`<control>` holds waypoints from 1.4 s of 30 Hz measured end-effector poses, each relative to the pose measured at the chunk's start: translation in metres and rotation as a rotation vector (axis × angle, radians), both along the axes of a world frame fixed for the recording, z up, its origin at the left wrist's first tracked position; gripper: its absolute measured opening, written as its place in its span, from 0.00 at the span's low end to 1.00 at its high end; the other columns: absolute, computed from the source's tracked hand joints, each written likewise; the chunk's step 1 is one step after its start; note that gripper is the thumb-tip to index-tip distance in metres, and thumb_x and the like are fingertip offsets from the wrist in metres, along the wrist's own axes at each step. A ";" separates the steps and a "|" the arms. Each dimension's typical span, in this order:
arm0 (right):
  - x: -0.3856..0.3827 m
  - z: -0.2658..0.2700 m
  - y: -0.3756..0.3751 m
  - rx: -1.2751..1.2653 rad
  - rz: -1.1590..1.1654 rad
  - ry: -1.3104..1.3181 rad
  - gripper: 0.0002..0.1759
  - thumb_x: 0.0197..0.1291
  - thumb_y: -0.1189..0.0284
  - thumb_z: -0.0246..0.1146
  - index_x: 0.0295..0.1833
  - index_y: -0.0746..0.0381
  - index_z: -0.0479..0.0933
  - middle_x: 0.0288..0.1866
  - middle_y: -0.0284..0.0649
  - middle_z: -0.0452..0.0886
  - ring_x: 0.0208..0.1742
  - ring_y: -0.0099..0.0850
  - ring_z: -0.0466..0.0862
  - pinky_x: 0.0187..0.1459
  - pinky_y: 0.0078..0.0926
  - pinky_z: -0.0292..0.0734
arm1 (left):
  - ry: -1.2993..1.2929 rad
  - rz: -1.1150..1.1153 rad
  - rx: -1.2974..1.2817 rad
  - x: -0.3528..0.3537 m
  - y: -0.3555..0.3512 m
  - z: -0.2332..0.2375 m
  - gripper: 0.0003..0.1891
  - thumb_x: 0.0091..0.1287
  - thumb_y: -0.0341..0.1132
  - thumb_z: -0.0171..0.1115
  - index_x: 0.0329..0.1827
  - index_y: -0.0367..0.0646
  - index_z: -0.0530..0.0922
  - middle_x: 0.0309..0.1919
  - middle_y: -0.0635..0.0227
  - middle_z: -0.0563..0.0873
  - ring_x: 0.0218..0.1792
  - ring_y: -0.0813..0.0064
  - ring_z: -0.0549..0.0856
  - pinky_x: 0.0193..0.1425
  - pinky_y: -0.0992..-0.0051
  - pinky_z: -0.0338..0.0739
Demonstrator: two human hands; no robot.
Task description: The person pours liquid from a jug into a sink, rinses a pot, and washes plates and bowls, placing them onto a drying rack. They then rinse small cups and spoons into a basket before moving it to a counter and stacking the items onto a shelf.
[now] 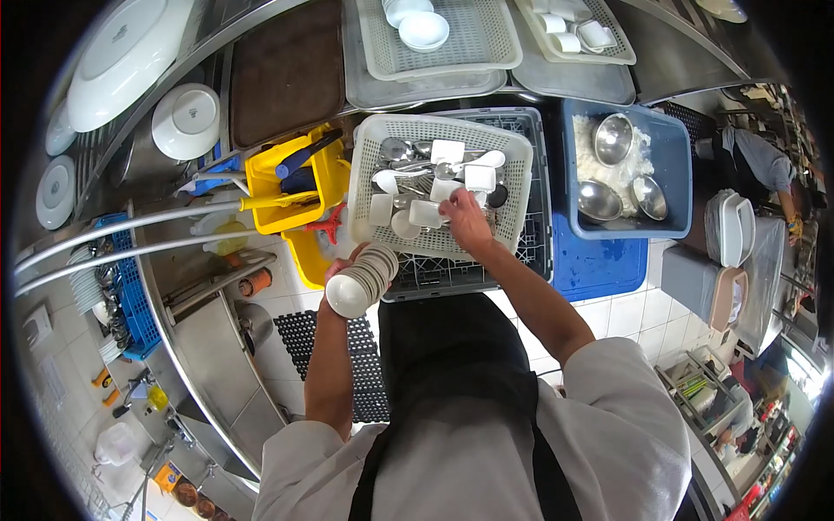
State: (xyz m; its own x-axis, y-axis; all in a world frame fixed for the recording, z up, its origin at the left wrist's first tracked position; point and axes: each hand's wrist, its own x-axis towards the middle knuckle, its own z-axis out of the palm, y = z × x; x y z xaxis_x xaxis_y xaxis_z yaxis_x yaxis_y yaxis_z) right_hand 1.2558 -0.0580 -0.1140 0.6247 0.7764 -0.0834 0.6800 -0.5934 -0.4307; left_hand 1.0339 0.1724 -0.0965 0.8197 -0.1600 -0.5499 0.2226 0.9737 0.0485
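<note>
My left hand [337,269] is closed around a tilted stack of small round white dishes [363,280], left of the pale plastic basket [365,149]. Over the basket, my right hand [466,219] has its fingers pinched together at the edge of a small white square dish [425,214]. Around it in the basket lie several more small white dishes [479,179], white spoons [385,181] and metal cutlery [397,149]. My fingers partly hide what lies under them. The basket rests on a dark grey dish rack [540,208].
At the left is a yellow bin [261,174] with blue-handled items, beside a metal rail [130,223]. A blue tub [682,174] at the right holds metal bowls [613,139]. Baskets of white dishes [486,43] stand on the shelf ahead. A person [757,156] is at the far right.
</note>
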 end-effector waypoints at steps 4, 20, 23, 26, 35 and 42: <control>0.001 -0.047 0.035 0.332 -0.122 0.323 0.25 0.55 0.79 0.64 0.61 0.55 0.75 0.60 0.44 0.71 0.54 0.52 0.79 0.57 0.47 0.76 | 0.036 0.010 0.009 -0.031 -0.012 -0.013 0.33 0.59 0.40 0.54 0.72 0.48 0.68 0.65 0.52 0.77 0.60 0.43 0.80 0.59 0.38 0.79; -0.013 -0.022 0.057 -0.280 0.169 -0.112 0.19 0.63 0.69 0.57 0.59 0.60 0.77 0.63 0.47 0.74 0.66 0.44 0.70 0.64 0.48 0.65 | 0.029 0.167 -0.099 -0.072 -0.060 -0.022 0.31 0.58 0.38 0.54 0.70 0.48 0.71 0.64 0.51 0.78 0.58 0.42 0.81 0.60 0.36 0.77; -0.034 -0.045 0.078 -0.107 0.131 -0.052 0.19 0.62 0.71 0.58 0.59 0.60 0.76 0.59 0.46 0.74 0.63 0.44 0.73 0.63 0.47 0.68 | 0.034 0.142 -0.073 -0.072 -0.061 -0.029 0.34 0.58 0.40 0.55 0.72 0.46 0.68 0.65 0.50 0.76 0.59 0.41 0.80 0.61 0.34 0.75; -0.025 -0.058 0.077 -0.039 0.152 -0.202 0.16 0.60 0.72 0.58 0.55 0.58 0.76 0.53 0.41 0.75 0.61 0.41 0.75 0.60 0.40 0.73 | 0.002 0.157 -0.065 -0.070 -0.062 -0.026 0.33 0.59 0.39 0.55 0.71 0.43 0.67 0.65 0.49 0.76 0.58 0.41 0.81 0.61 0.37 0.77; -0.093 0.072 0.008 0.625 -0.113 0.298 0.16 0.50 0.81 0.68 0.46 0.58 0.76 0.45 0.43 0.77 0.51 0.44 0.78 0.50 0.40 0.76 | -0.081 0.035 0.148 -0.056 -0.054 -0.027 0.33 0.61 0.40 0.55 0.71 0.39 0.66 0.61 0.53 0.80 0.54 0.56 0.85 0.57 0.58 0.83; -0.212 0.100 0.009 0.422 -0.184 0.301 0.20 0.54 0.73 0.72 0.51 0.58 0.75 0.54 0.45 0.75 0.62 0.43 0.70 0.62 0.43 0.67 | -0.104 -0.055 0.086 -0.052 -0.076 -0.021 0.28 0.66 0.44 0.52 0.70 0.46 0.69 0.58 0.57 0.82 0.59 0.57 0.82 0.65 0.59 0.77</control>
